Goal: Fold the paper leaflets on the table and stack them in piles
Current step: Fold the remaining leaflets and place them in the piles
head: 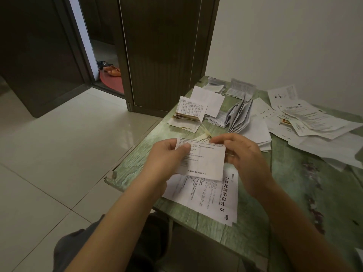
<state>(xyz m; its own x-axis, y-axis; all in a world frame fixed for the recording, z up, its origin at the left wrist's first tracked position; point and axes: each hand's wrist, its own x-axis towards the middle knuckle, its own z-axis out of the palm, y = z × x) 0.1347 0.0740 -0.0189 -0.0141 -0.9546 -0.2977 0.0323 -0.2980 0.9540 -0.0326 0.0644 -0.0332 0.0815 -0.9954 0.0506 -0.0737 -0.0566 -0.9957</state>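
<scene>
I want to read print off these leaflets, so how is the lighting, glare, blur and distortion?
Head view: dim, even indoor light, a soft sheen on the floor tiles, no glare on paper. Head view: fine print on the held leaflet is too soft to read; the large heading on the flat leaflet beneath is legible. Head view: wide-angle distortion tilts the door.

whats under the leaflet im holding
A larger unfolded leaflet with big printed characters, flat on the green table. The held leaflet hides its upper part.
</scene>
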